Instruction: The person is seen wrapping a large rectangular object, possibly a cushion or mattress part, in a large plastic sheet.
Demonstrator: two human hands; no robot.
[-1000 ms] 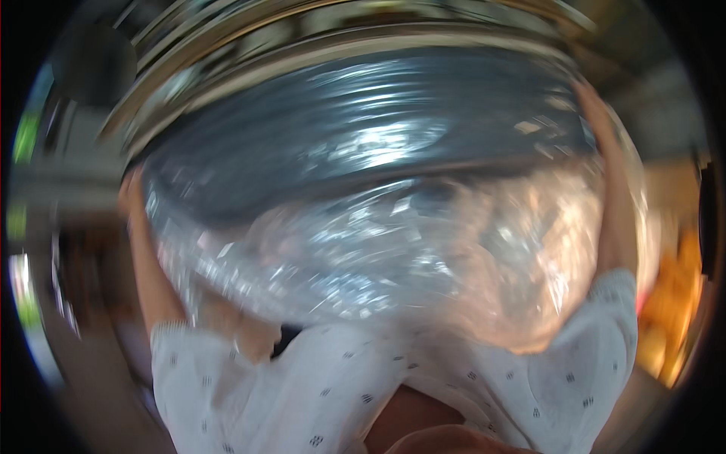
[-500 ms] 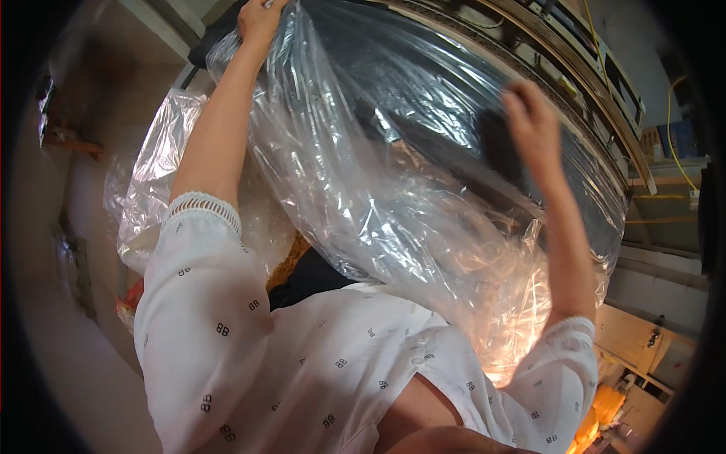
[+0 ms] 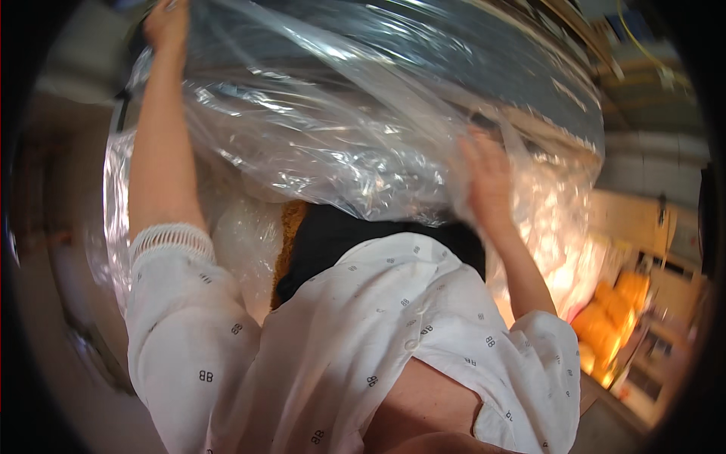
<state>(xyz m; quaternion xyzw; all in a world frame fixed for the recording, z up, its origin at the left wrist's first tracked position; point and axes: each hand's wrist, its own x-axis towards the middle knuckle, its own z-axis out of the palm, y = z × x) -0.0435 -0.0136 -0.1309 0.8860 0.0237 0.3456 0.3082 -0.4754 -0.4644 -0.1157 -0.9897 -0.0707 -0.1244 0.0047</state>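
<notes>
A big clear plastic sheet [image 3: 325, 163] spreads in loose, shiny folds over a dark surface [image 3: 265, 57] in front of me. Up at the far left, my left hand [image 3: 166, 30] is closed on the sheet, its arm stretched out; the picture's top edge cuts off part of the fingers. On the right, my right hand [image 3: 488, 178] lies against the plastic with fingers extended, slightly blurred, and does not grip it. Toward my body the sheet hangs down in front of my black lower garment [image 3: 363, 227].
Wooden beams [image 3: 586, 38] run along the far right edge. A yellow cord [image 3: 631, 34] hangs there. Orange bundled material [image 3: 616, 318] lies at the lower right, near light wooden cabinets [image 3: 631, 219]. More crumpled plastic [image 3: 246, 242] hangs at my left.
My left hand has shifted left in view, still on the sheet. The right hand has come lower and leftward onto the plastic. My view has turned, and the sheet lies more across.
</notes>
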